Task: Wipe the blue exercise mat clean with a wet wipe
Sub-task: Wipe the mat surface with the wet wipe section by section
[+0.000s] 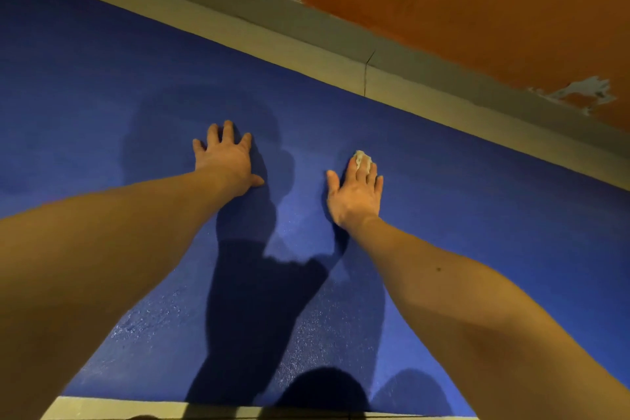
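One blue mat carries two hands: the left hand lies flat with its fingers splayed, and to its right the right hand presses one crumpled white wipe down under straight fingers.

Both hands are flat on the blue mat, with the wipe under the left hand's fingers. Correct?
Not quite. The head view shows the wet wipe under the fingers of the right hand, not the left hand. Both hands do lie flat on the blue mat.
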A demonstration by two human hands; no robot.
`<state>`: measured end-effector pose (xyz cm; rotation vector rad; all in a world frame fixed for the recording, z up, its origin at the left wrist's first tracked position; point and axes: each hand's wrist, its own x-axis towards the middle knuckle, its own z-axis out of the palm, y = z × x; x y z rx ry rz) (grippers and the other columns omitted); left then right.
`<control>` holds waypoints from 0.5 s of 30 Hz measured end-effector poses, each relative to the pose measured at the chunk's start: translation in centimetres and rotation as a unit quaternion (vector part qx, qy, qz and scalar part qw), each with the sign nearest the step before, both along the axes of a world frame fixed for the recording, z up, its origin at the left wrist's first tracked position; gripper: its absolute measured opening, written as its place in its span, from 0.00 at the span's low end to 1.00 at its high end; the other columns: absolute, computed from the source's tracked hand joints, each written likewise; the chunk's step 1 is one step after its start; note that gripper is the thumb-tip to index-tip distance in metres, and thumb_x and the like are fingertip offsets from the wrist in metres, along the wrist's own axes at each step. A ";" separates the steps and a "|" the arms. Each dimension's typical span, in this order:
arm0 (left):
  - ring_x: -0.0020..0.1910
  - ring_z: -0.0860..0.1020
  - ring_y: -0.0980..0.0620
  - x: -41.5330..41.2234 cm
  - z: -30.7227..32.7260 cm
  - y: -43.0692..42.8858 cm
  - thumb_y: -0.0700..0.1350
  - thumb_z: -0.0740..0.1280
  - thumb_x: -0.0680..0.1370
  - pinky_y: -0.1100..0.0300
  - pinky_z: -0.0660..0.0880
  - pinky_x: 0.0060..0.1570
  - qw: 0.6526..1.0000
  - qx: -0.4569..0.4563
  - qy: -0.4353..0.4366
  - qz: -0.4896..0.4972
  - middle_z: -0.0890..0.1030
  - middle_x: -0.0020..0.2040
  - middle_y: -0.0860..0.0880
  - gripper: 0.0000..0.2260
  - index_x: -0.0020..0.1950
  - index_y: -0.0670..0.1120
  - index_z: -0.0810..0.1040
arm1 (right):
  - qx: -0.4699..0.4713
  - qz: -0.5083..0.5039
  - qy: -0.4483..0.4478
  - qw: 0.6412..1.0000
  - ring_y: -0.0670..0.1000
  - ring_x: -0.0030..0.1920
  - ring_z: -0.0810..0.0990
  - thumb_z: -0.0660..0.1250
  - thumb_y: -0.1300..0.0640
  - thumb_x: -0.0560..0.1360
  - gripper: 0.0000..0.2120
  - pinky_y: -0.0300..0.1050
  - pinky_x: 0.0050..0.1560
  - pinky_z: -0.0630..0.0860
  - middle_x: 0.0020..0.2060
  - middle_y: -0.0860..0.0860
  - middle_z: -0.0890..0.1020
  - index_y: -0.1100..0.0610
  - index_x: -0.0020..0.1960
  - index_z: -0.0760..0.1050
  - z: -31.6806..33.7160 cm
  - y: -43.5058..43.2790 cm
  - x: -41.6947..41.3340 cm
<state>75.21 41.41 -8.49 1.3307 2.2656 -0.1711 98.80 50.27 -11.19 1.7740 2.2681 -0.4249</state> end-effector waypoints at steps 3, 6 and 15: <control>0.79 0.43 0.37 0.2 0.3 0.8 0.65 0.71 0.73 0.32 0.54 0.74 1.000 -0.029 0.011 -0.001 0.42 0.81 0.44 0.48 0.82 0.52 0.46 | 0.000 0.018 0.042 0.999 0.58 0.82 0.36 0.44 0.39 0.85 0.36 0.57 0.80 0.37 0.82 0.57 0.40 0.60 0.83 0.39 0.0 -1.6 -3.7; 0.78 0.47 0.37 0.1 0.7 1.4 0.67 0.71 0.71 0.34 0.62 0.71 0.998 -0.042 0.036 -0.010 0.44 0.81 0.44 0.49 0.82 0.52 0.49 | 0.022 0.121 0.074 0.990 0.57 0.82 0.38 0.48 0.42 0.86 0.34 0.56 0.81 0.38 0.83 0.55 0.42 0.60 0.83 0.44 -0.4 -3.9 -6.8; 0.75 0.58 0.37 -1.3 1.2 3.0 0.68 0.69 0.73 0.35 0.63 0.71 0.999 -0.007 0.042 -0.018 0.61 0.76 0.44 0.39 0.77 0.49 0.65 | 0.029 0.096 -0.020 0.995 0.53 0.82 0.37 0.42 0.39 0.85 0.34 0.56 0.81 0.37 0.82 0.50 0.38 0.54 0.83 0.34 -0.3 4.3 -0.9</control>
